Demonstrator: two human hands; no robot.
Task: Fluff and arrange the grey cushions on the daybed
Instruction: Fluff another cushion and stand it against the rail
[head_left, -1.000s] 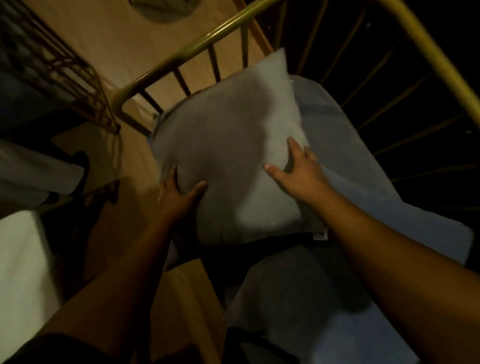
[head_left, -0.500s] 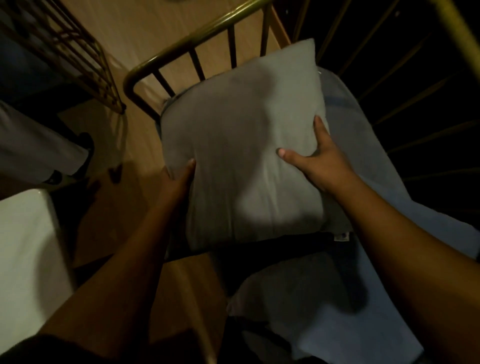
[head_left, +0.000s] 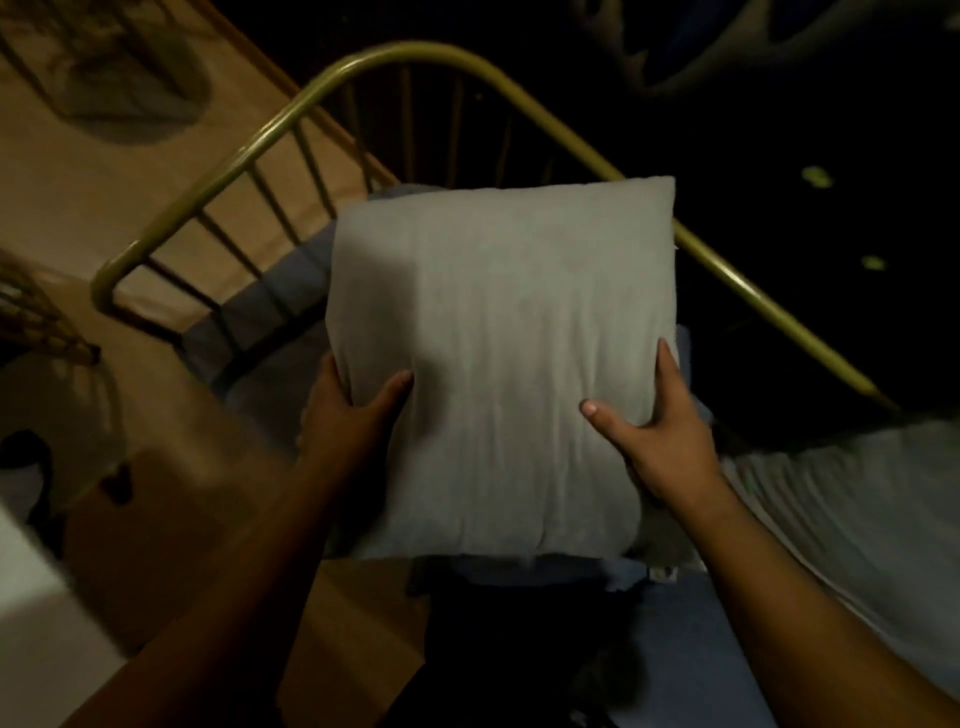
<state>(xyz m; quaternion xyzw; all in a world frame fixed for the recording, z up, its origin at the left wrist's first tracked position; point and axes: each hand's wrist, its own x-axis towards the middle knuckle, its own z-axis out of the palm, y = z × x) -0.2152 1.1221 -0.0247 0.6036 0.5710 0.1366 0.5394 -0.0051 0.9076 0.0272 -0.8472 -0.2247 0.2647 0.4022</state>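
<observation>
The left hand (head_left: 345, 415) grips the cushion (head_left: 498, 364) at its lower left edge, thumb across the front and fingers wrapped behind; the right hand (head_left: 660, 441) clamps the lower right edge the same way, thumb pressed into the fabric. Between them the grey cushion stands upright, lifted over the head end of the daybed, its lower edge hanging just above the blue bedding (head_left: 675, 649).

This looks like the fluffing step: the cushion is squeezed from both sides, not yet set down. The next move calls for a few inward pushes or a shake, then lowering it toward twelve o'clock so it leans on the rail.

The brass rail (head_left: 249, 150) curves from nine o'clock over the top to three o'clock, its bars just behind the cushion, so a wide swing there would strike metal. Open room lies at five o'clock over the mattress (head_left: 857, 509). The floor (head_left: 78, 208) drops away at ten o'clock. Beyond the rail the room is too dark to read, possibly more bedding.
</observation>
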